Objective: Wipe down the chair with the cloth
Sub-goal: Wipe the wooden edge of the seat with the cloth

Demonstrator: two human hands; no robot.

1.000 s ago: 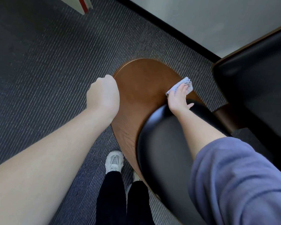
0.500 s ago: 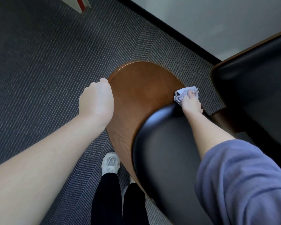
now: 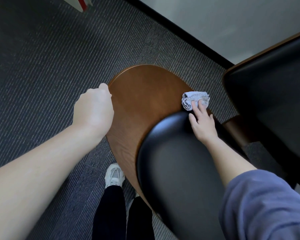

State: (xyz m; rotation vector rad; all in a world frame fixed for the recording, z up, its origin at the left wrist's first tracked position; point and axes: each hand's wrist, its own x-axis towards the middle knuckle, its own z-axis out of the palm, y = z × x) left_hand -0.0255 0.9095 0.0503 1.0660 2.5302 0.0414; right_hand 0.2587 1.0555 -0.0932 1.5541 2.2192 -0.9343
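One small, crumpled pale-grey cloth point(image 3: 194, 99) lies bunched on the glossy brown wooden shell of the chair point(image 3: 145, 94). It sits under the tips of the right hand point(image 3: 203, 125), whose fingers point(image 3: 195, 106) are stretched flat, pressing rather than clenching. The cloth's long axis runs across those fingers. Bare wood spreads leftward from them, likely the next sweep, toward the left hand point(image 3: 93, 110), fingers curled round the shell's edge. A black cushion point(image 3: 177, 161) lies wristward.

Dim, soft light with faint sheen on the black cushion point(image 3: 178, 161); wide-angle bowing toward frame edges.
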